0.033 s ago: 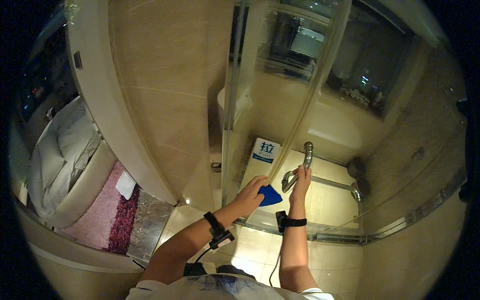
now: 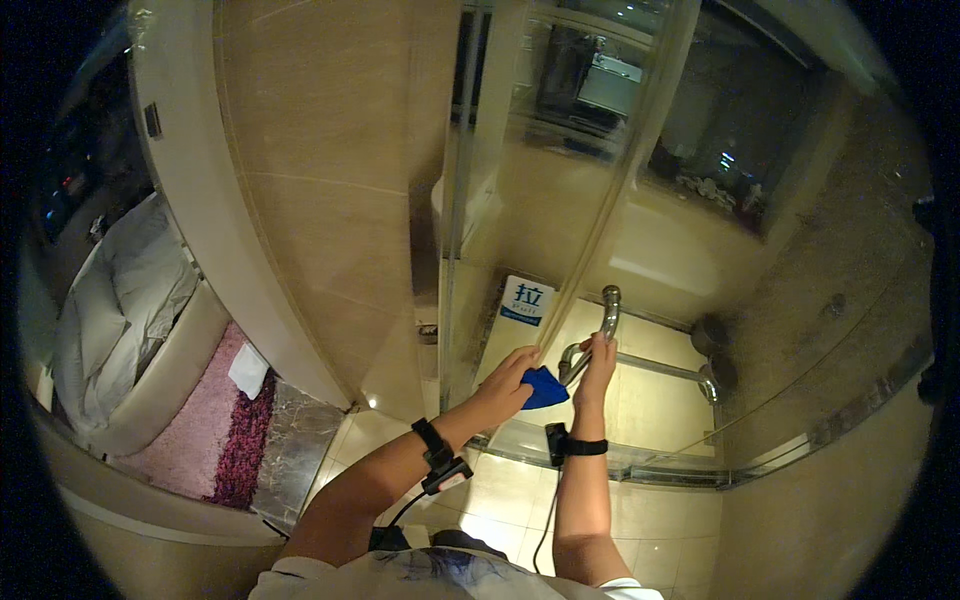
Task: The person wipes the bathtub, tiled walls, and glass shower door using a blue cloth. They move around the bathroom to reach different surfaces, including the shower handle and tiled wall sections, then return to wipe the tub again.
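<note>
A folded blue cloth (image 2: 545, 388) is pinched in my left hand (image 2: 507, 385), next to the edge of a glass shower door (image 2: 570, 190). My right hand (image 2: 597, 368) is wrapped round the curved metal door handle (image 2: 610, 308), whose upper end rises above my fingers. The palm side of that grip is hidden. On the glass, just above my left hand, is a white and blue sticker (image 2: 526, 302). The cloth lies close to the lower bend of the handle; I cannot tell whether they touch.
Beyond the handle runs a horizontal metal bar (image 2: 660, 366). A curved metal rail (image 2: 680, 478) edges the shower floor. A tiled wall (image 2: 320, 190) stands to the left, and past it are a bed (image 2: 130, 330), a pink rug (image 2: 190, 420) and a white cloth (image 2: 248, 370).
The whole view has shifted very slightly. My left hand and the blue cloth sit a little closer to the handle; both grips are the same.
</note>
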Available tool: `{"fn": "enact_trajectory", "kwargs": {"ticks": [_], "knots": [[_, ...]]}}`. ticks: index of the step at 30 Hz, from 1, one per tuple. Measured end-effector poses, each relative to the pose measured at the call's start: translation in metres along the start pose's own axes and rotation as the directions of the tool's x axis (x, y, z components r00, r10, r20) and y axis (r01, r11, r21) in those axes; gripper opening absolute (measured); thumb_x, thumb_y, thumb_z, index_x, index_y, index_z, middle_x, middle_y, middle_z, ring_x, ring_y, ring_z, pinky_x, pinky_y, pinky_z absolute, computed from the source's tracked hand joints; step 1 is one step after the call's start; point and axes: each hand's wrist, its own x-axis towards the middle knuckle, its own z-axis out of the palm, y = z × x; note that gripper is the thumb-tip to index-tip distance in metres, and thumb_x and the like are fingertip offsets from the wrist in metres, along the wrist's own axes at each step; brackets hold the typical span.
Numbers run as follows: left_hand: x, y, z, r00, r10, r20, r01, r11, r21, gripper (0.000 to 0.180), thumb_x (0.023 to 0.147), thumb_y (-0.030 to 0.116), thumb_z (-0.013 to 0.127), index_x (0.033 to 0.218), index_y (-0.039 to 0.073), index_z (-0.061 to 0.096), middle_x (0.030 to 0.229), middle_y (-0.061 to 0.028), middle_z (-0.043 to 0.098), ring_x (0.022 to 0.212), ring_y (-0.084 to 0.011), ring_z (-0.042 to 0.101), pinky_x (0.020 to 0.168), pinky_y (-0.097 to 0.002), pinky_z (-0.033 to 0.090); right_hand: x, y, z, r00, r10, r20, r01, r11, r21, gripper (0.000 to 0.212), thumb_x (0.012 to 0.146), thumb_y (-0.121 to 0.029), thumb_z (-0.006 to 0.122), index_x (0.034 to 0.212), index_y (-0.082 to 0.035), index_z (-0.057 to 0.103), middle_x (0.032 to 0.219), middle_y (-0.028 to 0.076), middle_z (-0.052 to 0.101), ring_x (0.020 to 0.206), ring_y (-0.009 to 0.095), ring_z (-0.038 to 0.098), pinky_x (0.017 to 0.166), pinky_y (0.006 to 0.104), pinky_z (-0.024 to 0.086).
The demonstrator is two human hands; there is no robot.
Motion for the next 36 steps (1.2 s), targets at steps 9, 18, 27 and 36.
{"fn": "enact_trajectory", "kwargs": {"ticks": [9,18,27,36], "knots": [[0.005,0.042,0.066,0.954,0.242,0.175,-0.218,0.965,-0.146,0.019,0.074,-0.002,0.05,0.093,0.001,0.049,0.139,-0.0217,0.045,0.125,-0.0408,0.045,0.104,-0.0421,0.036,-0.09,-0.033,-0.043,0.999,-0.032,0.032,0.028,0.995,0.101,0.023,0.101,-0.029,0.044,0.103,-0.007,0.048,0.09,0.001,0.048,0.083,0.011,0.044,0.075,0.0258,0.039],[-0.094,0.117,0.065,0.857,0.409,0.314,-0.405,0.911,-0.083,0.025,0.07,0.006,0.057,0.094,0.0,0.053,0.132,-0.0176,0.046,0.114,-0.0364,0.053,0.088,-0.044,0.047,-0.196,-0.079,-0.121,0.984,-0.095,-0.148,0.087,0.994,-0.059,0.031,0.094,-0.031,0.053,0.104,-0.002,0.057,0.092,0.005,0.056,0.089,0.015,0.051,0.083,0.0308,0.04],[-0.116,0.117,0.098,0.659,0.643,0.389,-0.313,0.705,-0.636,0.039,0.077,-0.004,0.057,0.115,0.001,0.051,0.145,-0.0257,0.033,0.138,-0.0411,0.031,0.109,-0.045,0.032,-0.273,-0.123,-0.188,0.69,-0.177,-0.702,0.178,0.981,-0.073,0.035,0.095,-0.03,0.045,0.11,-0.001,0.058,0.101,0.008,0.06,0.097,0.02,0.057,0.091,0.0347,0.043],[-0.148,0.142,0.183,0.4,0.759,0.514,-0.026,0.57,-0.822,0.032,0.078,-0.003,0.056,0.11,-0.004,0.055,0.132,-0.0197,0.05,0.113,-0.0353,0.053,0.095,-0.0398,0.043,-0.334,-0.15,-0.141,0.588,-0.808,-0.031,0.154,0.149,-0.977,0.036,0.09,-0.017,0.051,0.119,0.004,0.053,0.127,0.022,0.051,0.119,0.035,0.049,0.103,0.0479,0.037]]}}
